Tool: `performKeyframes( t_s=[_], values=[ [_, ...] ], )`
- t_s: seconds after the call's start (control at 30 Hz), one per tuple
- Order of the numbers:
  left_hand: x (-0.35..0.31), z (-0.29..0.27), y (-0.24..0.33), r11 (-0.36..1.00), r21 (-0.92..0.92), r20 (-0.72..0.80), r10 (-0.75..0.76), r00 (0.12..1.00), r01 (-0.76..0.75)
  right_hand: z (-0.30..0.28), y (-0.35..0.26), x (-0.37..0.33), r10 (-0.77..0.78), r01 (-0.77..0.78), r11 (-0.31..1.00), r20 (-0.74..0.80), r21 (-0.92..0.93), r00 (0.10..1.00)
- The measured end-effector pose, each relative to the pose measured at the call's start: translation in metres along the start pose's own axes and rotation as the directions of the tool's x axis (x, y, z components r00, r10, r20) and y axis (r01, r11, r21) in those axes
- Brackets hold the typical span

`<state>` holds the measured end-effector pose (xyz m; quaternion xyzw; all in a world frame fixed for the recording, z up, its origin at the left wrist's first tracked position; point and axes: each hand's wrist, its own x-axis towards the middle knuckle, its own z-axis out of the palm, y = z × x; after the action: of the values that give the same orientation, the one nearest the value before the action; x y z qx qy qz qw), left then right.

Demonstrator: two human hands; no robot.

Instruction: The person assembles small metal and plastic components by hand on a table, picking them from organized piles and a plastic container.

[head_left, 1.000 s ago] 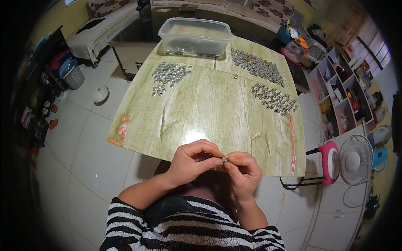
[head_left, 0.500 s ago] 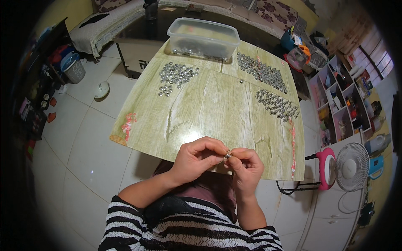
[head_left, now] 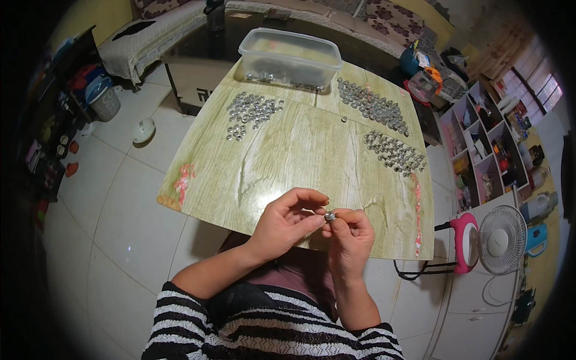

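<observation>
The right hand (head_left: pixel 350 245) pinches a metal piece (head_left: pixel 329 216); at its nine o'clock is the left hand (head_left: pixel 281 223), grip impossible to tell. A tub (head_left: pixel 294 61) stands near twelve o'clock.

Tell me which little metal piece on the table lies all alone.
The small metal piece between the left cluster and the lower right cluster; all others on the tabletop lie grouped.
</observation>
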<state>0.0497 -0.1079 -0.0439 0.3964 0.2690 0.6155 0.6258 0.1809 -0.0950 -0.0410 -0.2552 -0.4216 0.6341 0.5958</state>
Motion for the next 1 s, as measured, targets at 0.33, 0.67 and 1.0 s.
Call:
performKeyframes(
  t_s=[0.33,0.67,1.0],
  values=[
    [0.008,0.002,0.004,0.99,0.139,0.007,0.038,0.999,-0.039,-0.002,-0.001,0.003,-0.008,0.007,1.0,-0.013,-0.013,1.0],
    [0.006,0.003,0.003,0.994,0.064,-0.008,0.087,0.996,-0.086,-0.003,0.001,0.005,0.043,-0.044,0.999,0.038,0.027,0.998],
    [0.005,0.006,-0.003,0.98,0.03,-0.012,0.199,0.98,-0.199,-0.002,0.002,0.005,0.032,-0.032,0.999,0.049,-0.007,0.998]
  ],
)
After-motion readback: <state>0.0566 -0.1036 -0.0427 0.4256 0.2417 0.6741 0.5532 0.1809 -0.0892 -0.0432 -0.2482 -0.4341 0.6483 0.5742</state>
